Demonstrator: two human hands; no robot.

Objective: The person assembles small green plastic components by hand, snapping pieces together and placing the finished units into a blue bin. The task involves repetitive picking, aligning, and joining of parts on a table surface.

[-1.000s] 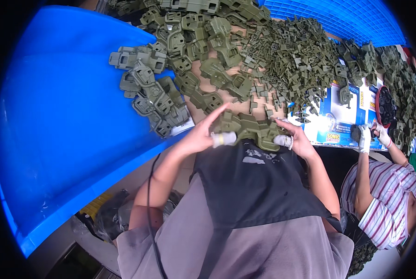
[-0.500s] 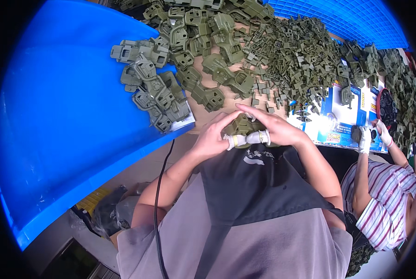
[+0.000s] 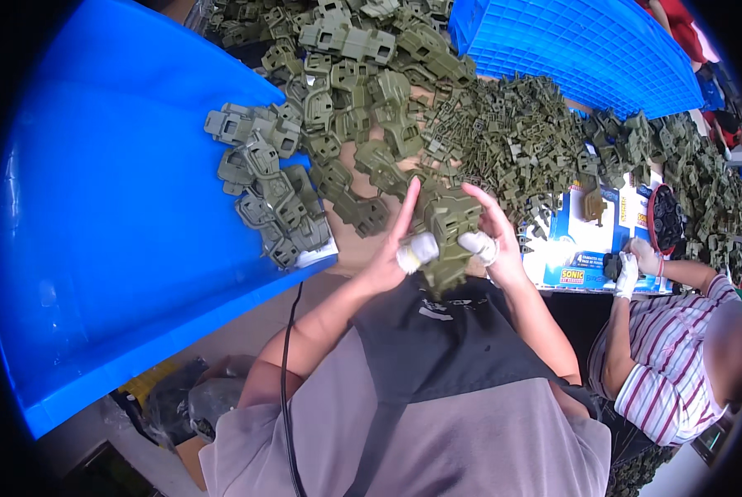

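Note:
Between my two hands is an olive-green moulded plastic toy vehicle body (image 3: 452, 228), slightly blurred, its long side running toward my apron. My left hand (image 3: 397, 248) grips its left side, with the index finger stretched up along it. On the other side my right hand (image 3: 500, 242) holds it with thumb and fingers. Both thumbs wear white finger covers and press near the part's middle. Just beyond lie more vehicle bodies (image 3: 356, 199) of the same green, on a tan tabletop (image 3: 356, 248).
A big blue bin (image 3: 139, 224) fills the left, with several green bodies (image 3: 275, 182) piled at its edge. Small green pieces (image 3: 520, 124) heap at the back, before a blue crate (image 3: 578, 50). A co-worker (image 3: 677, 356) in stripes sits right. A black cable (image 3: 286, 373) hangs beside me.
My hands have moved apart from their closed, fingertip-touching pose, and the vehicle body between them is now tilted and far more visible. The whole view has shifted, showing more of the back.

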